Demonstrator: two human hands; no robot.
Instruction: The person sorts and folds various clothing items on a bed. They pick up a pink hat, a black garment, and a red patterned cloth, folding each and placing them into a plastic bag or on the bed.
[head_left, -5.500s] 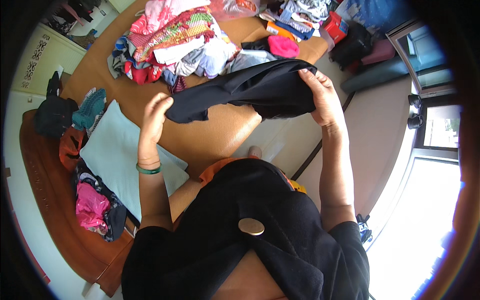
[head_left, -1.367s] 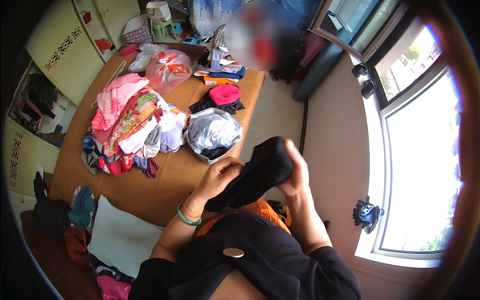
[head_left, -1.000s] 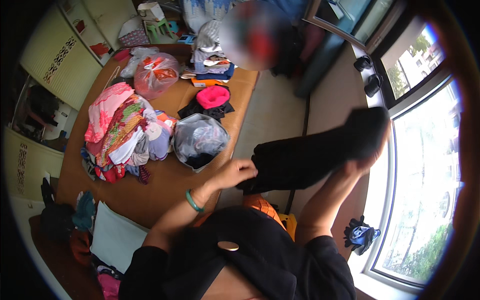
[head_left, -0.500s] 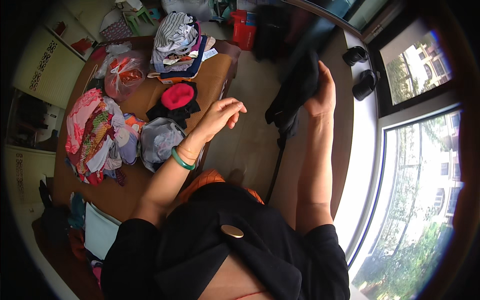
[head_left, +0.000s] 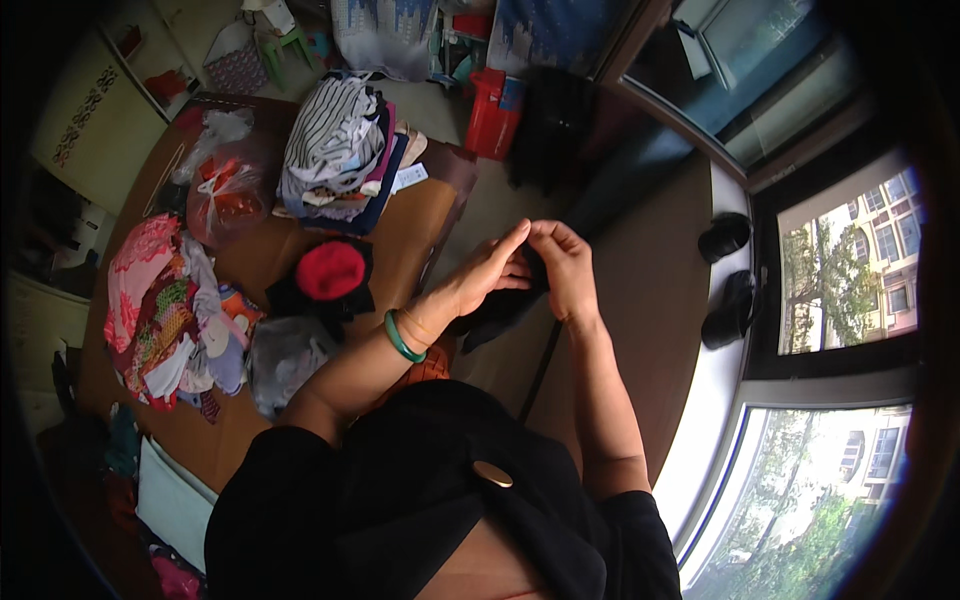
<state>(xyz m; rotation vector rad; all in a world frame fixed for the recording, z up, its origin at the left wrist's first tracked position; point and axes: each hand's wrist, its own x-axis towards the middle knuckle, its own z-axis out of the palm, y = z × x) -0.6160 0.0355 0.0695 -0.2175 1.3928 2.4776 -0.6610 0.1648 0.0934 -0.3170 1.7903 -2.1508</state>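
A dark black piece of cloth (head_left: 505, 310), perhaps a garment, hangs between my two hands in front of my chest. Its full shape is hidden by my fingers and forearms. My right hand (head_left: 568, 278) pinches its upper edge, thumb and fingers pressed together. From the other side my left hand (head_left: 490, 275), with a green bangle on the wrist, closes on the same cloth, thumb pointing up against the right fingertips. To the left on the bed lies a red round hat-like piece (head_left: 330, 270) on top of black cloth.
A stack of folded clothes (head_left: 335, 150) stands on the brown bed mat (head_left: 415, 240). Beside it are a plastic bag with red contents (head_left: 230, 195), a heap of clothes (head_left: 165, 310) and a grey bag (head_left: 285, 365). Black shoes (head_left: 730, 310) rest on the windowsill at right.
My right hand has brought the black cloth down and inward, toward my body. My left hand has moved right to meet it and has taken hold of the cloth. The view has tilted up.
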